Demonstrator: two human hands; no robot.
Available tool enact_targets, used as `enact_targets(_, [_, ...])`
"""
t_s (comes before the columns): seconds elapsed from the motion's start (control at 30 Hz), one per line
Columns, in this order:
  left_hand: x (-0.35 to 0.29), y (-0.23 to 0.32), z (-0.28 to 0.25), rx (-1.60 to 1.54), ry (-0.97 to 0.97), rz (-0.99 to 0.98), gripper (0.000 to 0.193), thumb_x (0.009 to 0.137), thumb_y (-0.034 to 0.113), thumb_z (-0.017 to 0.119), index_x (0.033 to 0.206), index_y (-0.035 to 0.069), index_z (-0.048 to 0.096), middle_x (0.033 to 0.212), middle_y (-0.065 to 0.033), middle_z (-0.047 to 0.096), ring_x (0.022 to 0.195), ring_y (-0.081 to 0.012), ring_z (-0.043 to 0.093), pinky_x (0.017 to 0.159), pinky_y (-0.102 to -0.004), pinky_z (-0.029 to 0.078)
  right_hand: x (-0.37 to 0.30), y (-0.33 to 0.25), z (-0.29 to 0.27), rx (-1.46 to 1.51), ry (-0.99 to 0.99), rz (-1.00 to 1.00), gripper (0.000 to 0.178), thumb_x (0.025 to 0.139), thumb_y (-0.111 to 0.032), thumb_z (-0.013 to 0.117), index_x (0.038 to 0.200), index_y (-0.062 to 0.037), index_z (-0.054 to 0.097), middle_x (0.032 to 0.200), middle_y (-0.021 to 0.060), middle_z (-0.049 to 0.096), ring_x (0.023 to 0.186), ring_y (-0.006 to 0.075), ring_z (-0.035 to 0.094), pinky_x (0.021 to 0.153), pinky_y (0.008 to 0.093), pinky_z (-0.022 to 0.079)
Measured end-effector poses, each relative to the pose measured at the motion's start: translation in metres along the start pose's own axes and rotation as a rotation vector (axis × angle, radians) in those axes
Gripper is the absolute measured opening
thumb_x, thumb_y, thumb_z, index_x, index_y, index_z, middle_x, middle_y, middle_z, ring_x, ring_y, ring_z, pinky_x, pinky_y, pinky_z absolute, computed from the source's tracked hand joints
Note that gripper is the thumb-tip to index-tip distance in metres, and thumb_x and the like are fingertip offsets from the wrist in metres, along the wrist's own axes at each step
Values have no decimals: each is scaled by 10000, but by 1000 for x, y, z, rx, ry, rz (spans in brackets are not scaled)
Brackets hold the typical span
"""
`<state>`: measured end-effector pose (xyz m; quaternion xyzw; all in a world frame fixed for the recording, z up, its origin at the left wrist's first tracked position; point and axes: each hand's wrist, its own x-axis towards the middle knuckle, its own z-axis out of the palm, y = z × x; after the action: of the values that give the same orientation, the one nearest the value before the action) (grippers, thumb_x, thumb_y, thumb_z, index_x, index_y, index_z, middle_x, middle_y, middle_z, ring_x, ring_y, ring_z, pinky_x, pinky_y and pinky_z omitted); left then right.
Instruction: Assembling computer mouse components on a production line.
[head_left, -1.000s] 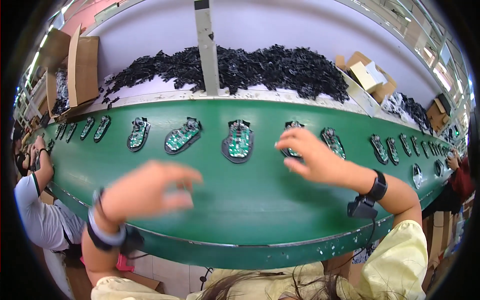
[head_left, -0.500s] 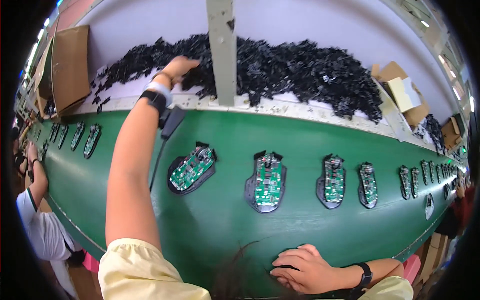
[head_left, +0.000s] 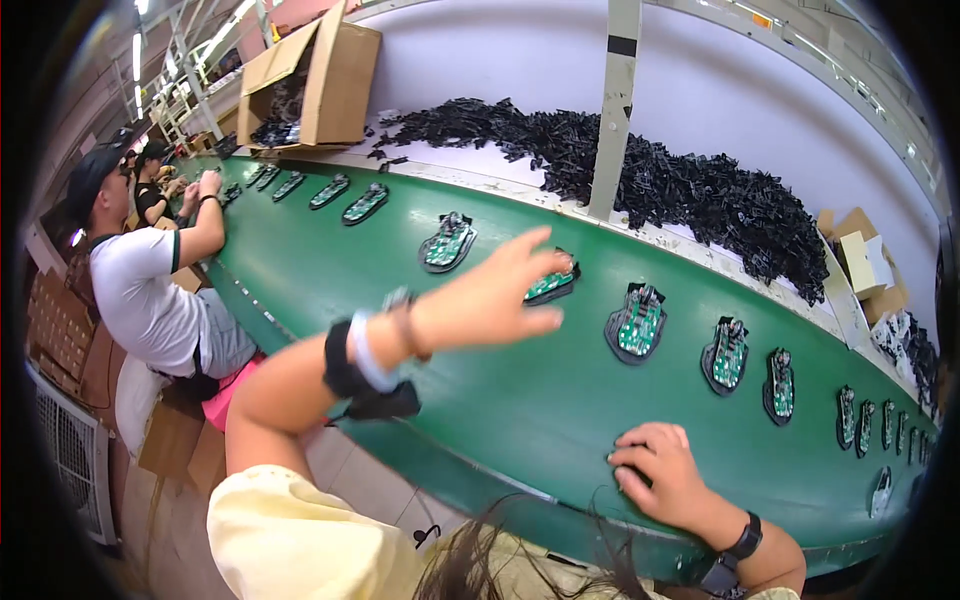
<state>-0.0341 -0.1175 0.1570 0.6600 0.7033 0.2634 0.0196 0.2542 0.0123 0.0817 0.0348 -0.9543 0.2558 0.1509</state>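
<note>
A green conveyor belt [head_left: 420, 330] runs from the far left to the lower right, carrying a single file of black mouse bases with green circuit boards face up, spaced apart so each can be reached on its own. The left hand [head_left: 490, 295] hangs in the air above the middle of the belt, fingers spread and thumb apart, holding nothing that shows; it is blurred, and its fingertips lie just over the mouse base [head_left: 552, 285] nearest to it, though whether they touch it cannot be told. The right hand [head_left: 660, 475] lies palm down on the belt close to its near edge, fingers curled loosely together over a small dark piece [head_left: 640, 478], most of it hidden, so its kind cannot be told. Beyond the left hand, the next mouse base [head_left: 636, 322] sits toward the belt's far edge, with more following to the right. Along the white shelf past the far edge a long heap of black plastic parts [head_left: 690, 190] lies within arm's reach, beside an upright post [head_left: 612, 110]. An open cardboard box [head_left: 320, 70] stands at the shelf's left end. At the belt's left end, a co-worker in a white shirt [head_left: 140, 290] leans over the near edge.
</note>
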Motion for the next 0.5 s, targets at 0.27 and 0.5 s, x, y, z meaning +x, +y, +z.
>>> enact_targets(0.27, [-172, 64, 76, 131, 259, -297, 365, 771, 187, 647, 1101, 58, 557, 1308, -223, 399, 1208, -401, 387, 998, -452, 350, 1, 2, 4, -48, 81, -34, 117, 767, -106, 620, 884, -102, 620, 954, 67, 567, 966, 254, 507, 837, 380, 364])
enact_targets(0.5, [-177, 64, 96, 186, 709, -188, 132, 784, 69, 547, 874, 63, 644, 918, -99, 663, 940, -300, 612, 836, -392, 469, 7, 10, 12, -16, 97, -24, 97, 775, -91, 615, 871, -82, 619, 909, 71, 562, 940, 248, 512, 832, 362, 379])
